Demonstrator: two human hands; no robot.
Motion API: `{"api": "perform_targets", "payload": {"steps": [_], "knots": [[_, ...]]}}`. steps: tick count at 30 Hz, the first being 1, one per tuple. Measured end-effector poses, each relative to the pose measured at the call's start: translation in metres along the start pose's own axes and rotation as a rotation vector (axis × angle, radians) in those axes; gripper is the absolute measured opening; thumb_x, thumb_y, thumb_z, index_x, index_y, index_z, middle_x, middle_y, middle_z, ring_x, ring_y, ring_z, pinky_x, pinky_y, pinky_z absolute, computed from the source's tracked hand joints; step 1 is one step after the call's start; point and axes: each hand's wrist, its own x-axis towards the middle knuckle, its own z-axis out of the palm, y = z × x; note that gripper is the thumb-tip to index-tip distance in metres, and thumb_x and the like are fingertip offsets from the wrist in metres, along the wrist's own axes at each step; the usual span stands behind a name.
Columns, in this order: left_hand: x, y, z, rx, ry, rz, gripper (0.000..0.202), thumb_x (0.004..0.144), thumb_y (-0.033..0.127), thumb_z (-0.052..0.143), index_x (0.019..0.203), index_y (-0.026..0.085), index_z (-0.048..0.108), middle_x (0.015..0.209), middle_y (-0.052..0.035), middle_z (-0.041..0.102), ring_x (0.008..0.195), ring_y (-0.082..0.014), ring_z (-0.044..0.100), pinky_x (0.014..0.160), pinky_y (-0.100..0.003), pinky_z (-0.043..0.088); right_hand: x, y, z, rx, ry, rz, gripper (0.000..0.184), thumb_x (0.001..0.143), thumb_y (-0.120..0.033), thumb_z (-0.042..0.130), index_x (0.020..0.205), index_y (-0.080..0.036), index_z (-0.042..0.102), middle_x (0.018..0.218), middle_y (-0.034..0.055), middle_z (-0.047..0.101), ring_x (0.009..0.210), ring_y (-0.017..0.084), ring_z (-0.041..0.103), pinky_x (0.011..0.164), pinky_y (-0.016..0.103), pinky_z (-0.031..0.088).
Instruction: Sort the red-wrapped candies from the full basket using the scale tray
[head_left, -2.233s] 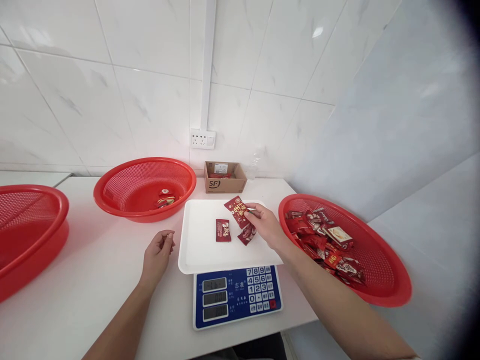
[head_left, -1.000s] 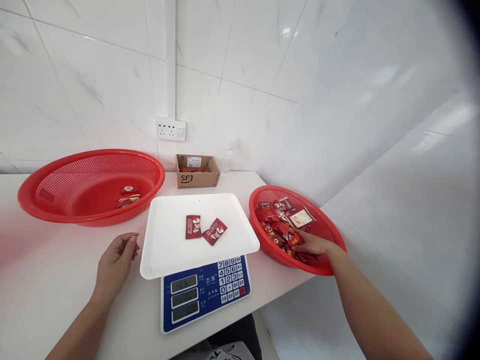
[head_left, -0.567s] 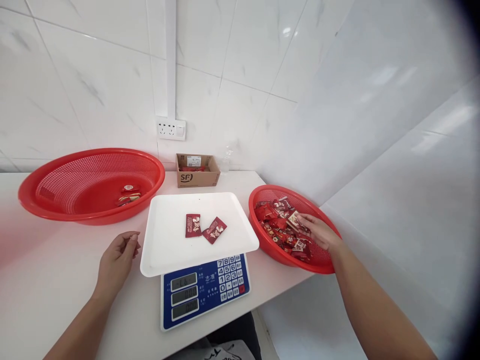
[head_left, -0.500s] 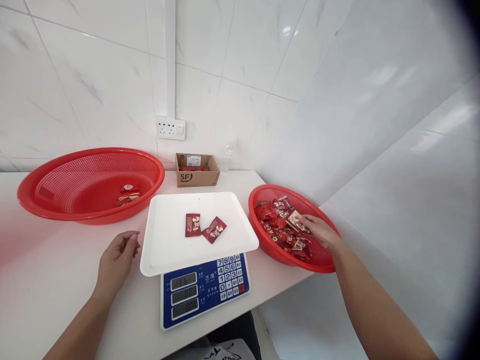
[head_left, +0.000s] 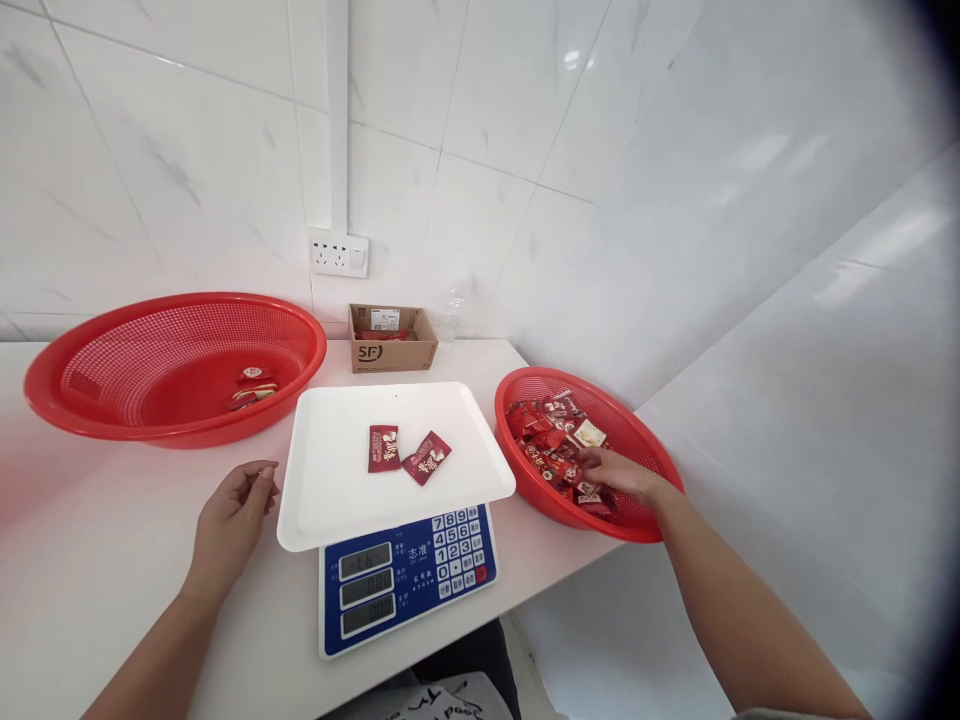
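My right hand point(head_left: 621, 473) reaches into the red basket point(head_left: 667, 465) on the right. Its fingers are drawn together and touch the red snack packets point(head_left: 544, 460) piled there; what is between the fingertips is hidden. A cream-coloured packet point(head_left: 589, 433) lies just beyond those fingers. My left hand point(head_left: 236, 515) rests on the table left of the scale, closed with the thumb against curled fingers; a bit of reddish colour shows at its fingertips. Two dark red packets, one upright point(head_left: 384, 448) and one tilted point(head_left: 427, 458), lie on the white tray point(head_left: 330, 510) of the scale point(head_left: 409, 580).
A larger red basket point(head_left: 176, 432) with a few packets stands at the back left. Behind the tray is a small open cardboard box point(head_left: 394, 355) holding red packets, with a clear plastic piece point(head_left: 450, 318) beside it. The tiled wall bounds the table point(head_left: 112, 560).
My right hand has left the cream-coloured packet and shifted nearer to me within the basket. My left hand and the two packets on the tray stay as they were.
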Motion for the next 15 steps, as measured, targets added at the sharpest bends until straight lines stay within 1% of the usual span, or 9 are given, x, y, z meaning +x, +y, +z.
{"api": "perform_targets", "payload": {"steps": [3,6,8,10,12,13,15], "knots": [[-0.0002,-0.0015,-0.0002,0.000,-0.004,0.001,0.035,0.076,0.054,0.051,0.094,0.025,0.059,0.073,0.0022,0.059,0.066,-0.0166,0.057,0.063,-0.029,0.048,-0.0005,-0.0018,-0.0016,0.044,0.033,-0.016,0.030,0.070,-0.024,0.064,0.100,-0.019,0.061,0.096,0.0071,0.068,0.085,0.020,0.063,0.072,0.029,0.050],[-0.0011,0.0002,-0.0005,0.011,0.006,0.003,0.035,0.076,0.053,0.051,0.093,0.024,0.060,0.072,0.0022,0.059,0.065,-0.0160,0.057,0.062,-0.028,0.047,0.0001,-0.0031,-0.0001,0.045,0.026,0.000,0.026,0.070,-0.023,0.064,0.095,-0.019,0.063,0.090,0.0077,0.069,0.076,0.020,0.063,0.066,0.031,0.051],[-0.0015,0.0020,-0.0004,0.016,0.013,0.007,0.034,0.075,0.052,0.051,0.092,0.024,0.060,0.072,0.0019,0.059,0.063,-0.0159,0.056,0.061,-0.028,0.047,-0.0006,-0.0046,0.0020,0.029,0.006,0.010,0.024,0.068,-0.021,0.065,0.092,-0.019,0.066,0.090,0.0090,0.069,0.077,0.022,0.064,0.065,0.032,0.051],[-0.0019,0.0038,-0.0002,0.020,0.017,0.011,0.034,0.075,0.052,0.051,0.092,0.023,0.060,0.071,0.0018,0.059,0.063,-0.0162,0.056,0.060,-0.028,0.047,-0.0024,-0.0064,0.0036,0.008,-0.017,0.007,0.025,0.070,-0.019,0.062,0.095,-0.019,0.067,0.100,0.0097,0.068,0.086,0.022,0.064,0.068,0.031,0.051],[-0.0025,0.0052,-0.0001,0.017,0.016,0.010,0.034,0.075,0.052,0.051,0.091,0.024,0.060,0.070,0.0019,0.059,0.063,-0.0165,0.056,0.060,-0.028,0.047,-0.0039,-0.0079,0.0041,-0.017,-0.049,-0.010,0.033,0.073,-0.016,0.057,0.104,-0.021,0.066,0.112,0.0081,0.065,0.098,0.021,0.062,0.074,0.028,0.051],[-0.0028,0.0059,-0.0001,0.016,0.015,0.008,0.034,0.075,0.052,0.051,0.091,0.024,0.060,0.070,0.0020,0.059,0.064,-0.0166,0.056,0.060,-0.028,0.047,-0.0041,-0.0083,0.0039,-0.036,-0.065,-0.019,0.038,0.073,-0.014,0.054,0.109,-0.022,0.065,0.118,0.0070,0.063,0.103,0.021,0.060,0.077,0.027,0.050],[-0.0034,0.0068,-0.0003,0.027,0.012,0.006,0.033,0.075,0.051,0.050,0.091,0.024,0.060,0.070,0.0020,0.059,0.064,-0.0169,0.057,0.060,-0.028,0.047,-0.0028,-0.0080,0.0033,-0.101,-0.090,-0.025,0.048,0.069,-0.007,0.053,0.113,-0.022,0.064,0.123,0.0065,0.060,0.109,0.021,0.057,0.082,0.027,0.049]]}}
